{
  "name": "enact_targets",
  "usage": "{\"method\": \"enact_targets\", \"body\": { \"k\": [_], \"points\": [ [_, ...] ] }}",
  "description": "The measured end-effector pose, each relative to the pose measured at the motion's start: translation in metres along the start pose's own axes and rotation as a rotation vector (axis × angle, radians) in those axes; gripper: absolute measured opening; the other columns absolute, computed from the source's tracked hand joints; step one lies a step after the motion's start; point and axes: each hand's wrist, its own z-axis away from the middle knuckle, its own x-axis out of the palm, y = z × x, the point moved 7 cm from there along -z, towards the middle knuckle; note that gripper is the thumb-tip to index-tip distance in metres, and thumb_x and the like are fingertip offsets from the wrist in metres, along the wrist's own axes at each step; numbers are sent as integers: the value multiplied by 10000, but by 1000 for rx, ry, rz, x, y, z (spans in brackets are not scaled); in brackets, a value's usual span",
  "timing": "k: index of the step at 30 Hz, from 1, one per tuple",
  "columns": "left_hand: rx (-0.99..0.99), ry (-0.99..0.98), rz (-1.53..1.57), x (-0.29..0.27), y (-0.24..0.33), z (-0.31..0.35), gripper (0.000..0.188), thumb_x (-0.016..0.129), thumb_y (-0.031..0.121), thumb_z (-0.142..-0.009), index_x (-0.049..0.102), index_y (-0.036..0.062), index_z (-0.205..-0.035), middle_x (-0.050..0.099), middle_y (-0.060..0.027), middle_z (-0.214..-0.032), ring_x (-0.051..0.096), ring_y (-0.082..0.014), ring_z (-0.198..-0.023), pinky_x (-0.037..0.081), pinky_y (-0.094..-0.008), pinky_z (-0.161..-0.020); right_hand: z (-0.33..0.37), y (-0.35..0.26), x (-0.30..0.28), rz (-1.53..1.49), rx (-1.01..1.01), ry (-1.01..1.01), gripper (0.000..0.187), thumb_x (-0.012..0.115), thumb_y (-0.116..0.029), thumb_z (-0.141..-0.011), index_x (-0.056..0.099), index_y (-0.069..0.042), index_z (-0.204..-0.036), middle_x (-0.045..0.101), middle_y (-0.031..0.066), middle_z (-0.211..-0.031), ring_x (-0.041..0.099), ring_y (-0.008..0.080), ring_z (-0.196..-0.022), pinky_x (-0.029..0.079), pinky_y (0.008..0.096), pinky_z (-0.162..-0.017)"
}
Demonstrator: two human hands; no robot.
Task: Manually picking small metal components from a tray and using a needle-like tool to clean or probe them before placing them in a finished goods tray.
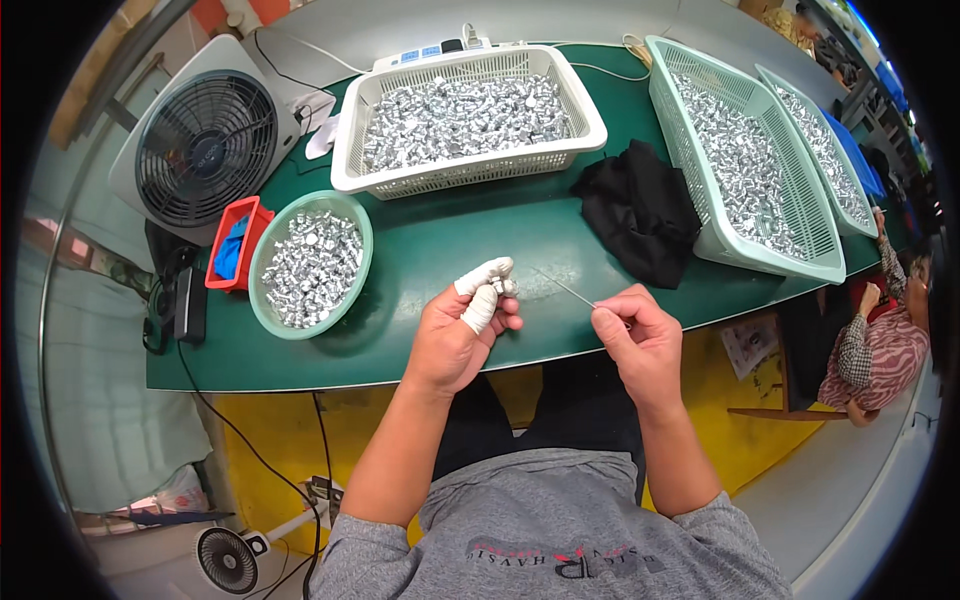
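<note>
My left hand (462, 325), its thumb and forefinger wrapped in white tape, is closed on a few small silvery metal parts (506, 286). In my right hand (640, 345) a thin, straight metal rod (567, 287) is pinched, its tip pointing up and left toward the other hand. The tip stands apart from the parts. Both hands are over the near edge of the green table (420, 235). Left of them, a round pale green basket (369, 240) holds many similar silvery parts.
A white basket (470, 180) of metal parts stands at the back, with pale green baskets (740, 258) on the right. Black cloth (640, 213) lies between. A red bin (228, 277), a box fan (207, 140) and a black adapter (190, 305) are left. Another person (875, 355) sits far right.
</note>
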Motion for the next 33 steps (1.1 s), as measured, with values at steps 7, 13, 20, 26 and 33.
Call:
{"method": "enact_targets", "body": {
  "k": [7, 13, 20, 26, 33],
  "points": [
    [20, 13, 67, -5, -2, 0, 278, 576, 119, -1028, 608, 54, -1296, 623, -68, -1100, 560, -166, -900, 492, -335, -796, 4, -8, 16, 32, 8, -109, 33, 707, 7, -914, 709, 26, -941, 569, 11, -868, 486, 47, -710, 379, 198, -626],
    [22, -6, 71, -5, -1, 1, 254, 583, 116, -1023, 615, 62, -1270, 624, -69, -1105, 560, -165, -912, 491, -328, -792, 5, -9, 18, 41, 12, -125, 22, 699, 24, -910, 709, 28, -929, 569, 13, -862, 484, 49, -702, 375, 200, -616],
    [15, -11, 59, -4, 0, 1, 251, 576, 106, -1025, 626, 60, -1267, 628, -66, -1124, 558, -162, -914, 487, -323, -789, 4, -10, 15, 37, 26, -120, 16, 698, 24, -909, 708, 26, -921, 566, 12, -856, 483, 47, -697, 371, 202, -610],
    [1, -28, 43, -4, -2, 1, 246, 575, 96, -1023, 637, 55, -1258, 633, -65, -1128, 556, -162, -909, 485, -321, -787, 4, -10, 13, 45, 25, -122, 12, 701, 25, -907, 707, 25, -917, 564, 11, -847, 481, 49, -690, 371, 204, -609],
    [-19, -7, 42, -5, -3, 1, 219, 588, 86, -1013, 644, 40, -1220, 630, -71, -1105, 558, -162, -902, 486, -324, -782, 4, -13, 12, 77, 16, -122, 5, 708, 24, -900, 706, 22, -904, 564, 11, -842, 481, 49, -681, 370, 203, -603]
  ]
}}
